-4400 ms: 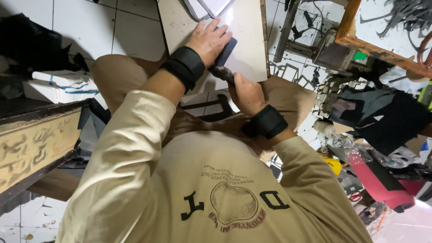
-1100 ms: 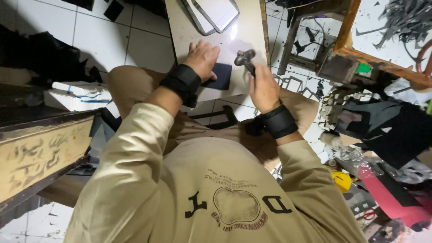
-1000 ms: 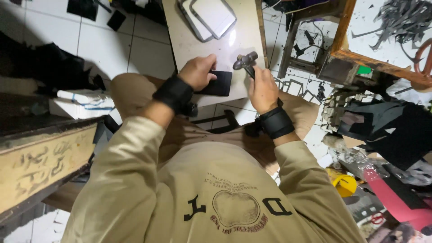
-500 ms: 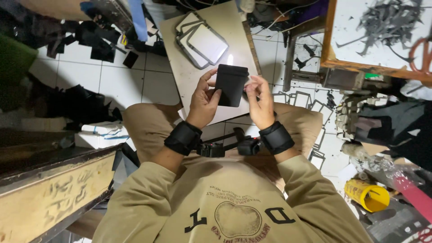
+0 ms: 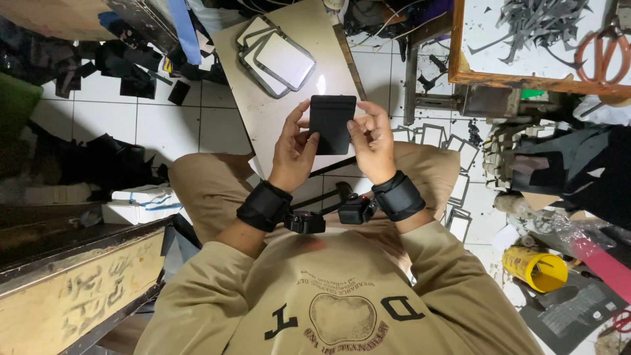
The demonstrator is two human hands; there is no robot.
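Note:
A flat black rectangular leather piece [image 5: 332, 123] is held up in front of me, above the pale work board [image 5: 276, 112]. My left hand [image 5: 294, 150] grips its left edge with thumb and fingers. My right hand [image 5: 371, 141] pinches its right edge. Both wrists wear black straps with small devices on them. On the board beyond the piece lie stacked grey rounded-rectangle frames [image 5: 276, 58].
Black offcuts [image 5: 141, 75] litter the white tiled floor at left. A wooden bench [image 5: 72, 283] stands at lower left. At upper right a wooden-framed table [image 5: 526, 39] carries grey scraps and orange-handled scissors [image 5: 595, 49]. A yellow container [image 5: 534, 268] lies at right.
Earlier my left hand pressed the black piece on the board while my right hand held a dark tool. Now the tool is gone from my hand and both hands hold the piece raised.

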